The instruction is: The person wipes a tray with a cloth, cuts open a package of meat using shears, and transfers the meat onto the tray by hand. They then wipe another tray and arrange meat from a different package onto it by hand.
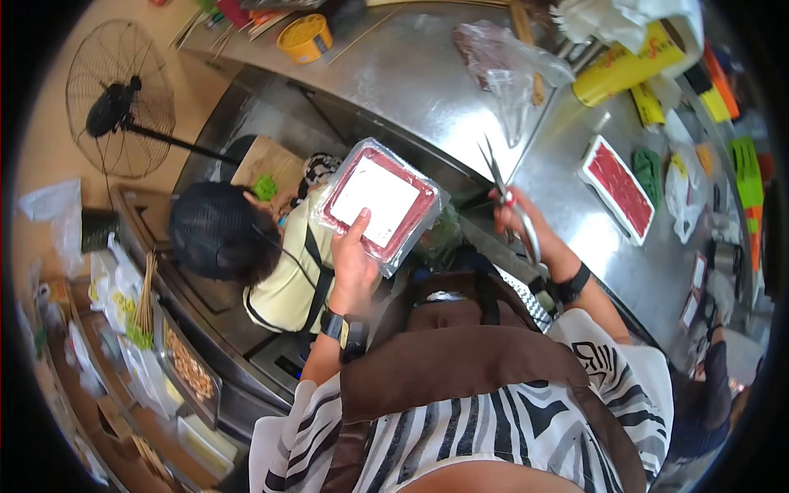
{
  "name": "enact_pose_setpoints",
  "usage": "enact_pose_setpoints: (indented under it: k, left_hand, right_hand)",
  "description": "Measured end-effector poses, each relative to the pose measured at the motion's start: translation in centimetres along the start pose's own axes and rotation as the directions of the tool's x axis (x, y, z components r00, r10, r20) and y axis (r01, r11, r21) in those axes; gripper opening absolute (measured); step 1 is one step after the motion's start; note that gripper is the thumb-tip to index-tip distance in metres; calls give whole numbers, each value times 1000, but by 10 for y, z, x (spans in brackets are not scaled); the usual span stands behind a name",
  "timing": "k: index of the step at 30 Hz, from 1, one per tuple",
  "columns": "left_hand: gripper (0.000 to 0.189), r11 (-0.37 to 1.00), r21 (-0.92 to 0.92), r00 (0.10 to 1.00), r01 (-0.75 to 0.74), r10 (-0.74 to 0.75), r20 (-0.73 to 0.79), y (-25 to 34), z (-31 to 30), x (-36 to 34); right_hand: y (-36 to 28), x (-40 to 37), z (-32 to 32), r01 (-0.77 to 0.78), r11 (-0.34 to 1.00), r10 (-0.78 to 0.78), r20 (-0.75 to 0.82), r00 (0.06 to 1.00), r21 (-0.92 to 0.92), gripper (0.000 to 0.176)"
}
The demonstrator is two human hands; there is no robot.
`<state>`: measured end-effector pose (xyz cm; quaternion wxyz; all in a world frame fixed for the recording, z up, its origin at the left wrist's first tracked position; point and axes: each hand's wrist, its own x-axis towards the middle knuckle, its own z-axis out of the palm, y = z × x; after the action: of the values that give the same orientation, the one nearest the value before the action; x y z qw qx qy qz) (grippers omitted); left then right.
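A clear plastic package of red meat with a large white label (380,201) is held up in front of the body. My left hand (355,267) grips its lower edge, the thumb lying on the label. To the right, my right hand (526,220) is wrapped round the handles of metal scissors (493,164), whose blades point up and away. The scissors and the package are apart. On the steel counter (567,197) at the right lies a white tray of red meat (620,189). A clear bag with dark red meat (493,57) lies farther back.
A co-worker in a dark cap (218,230) is close on the left, beside a cutting board (275,164) with greens. A fan (115,107) stands behind. A yellow tub (304,39) sits on the back counter. Another person (711,394) is at the far right.
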<state>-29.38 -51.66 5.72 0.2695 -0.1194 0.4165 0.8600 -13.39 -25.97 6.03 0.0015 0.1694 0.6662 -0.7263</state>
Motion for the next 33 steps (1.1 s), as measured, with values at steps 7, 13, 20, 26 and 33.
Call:
enact_pose_setpoints:
  k: [7, 13, 20, 26, 33]
  left_hand:
    - [42, 997, 48, 993, 62, -67, 98, -15, 14, 1]
    - [40, 992, 112, 993, 50, -62, 104, -36, 34, -22]
    - [35, 984, 164, 986, 65, -89, 144, -61, 44, -29]
    - [32, 979, 196, 985, 65, -95, 147, -74, 58, -41]
    - [29, 965, 242, 973, 101, -146, 177, -92, 67, -49]
  right_hand:
    - [1, -59, 26, -28, 943, 42, 36, 998, -331, 67]
    - [-10, -65, 13, -101, 914, 123, 31, 992, -394, 68]
    - [-8, -90, -11, -140, 900, 128, -58, 990, -412, 60]
    - [-13, -103, -30, -159, 886, 163, -29, 986, -436, 54]
    - [-16, -102, -48, -115, 845, 129, -9, 992, -522, 60]
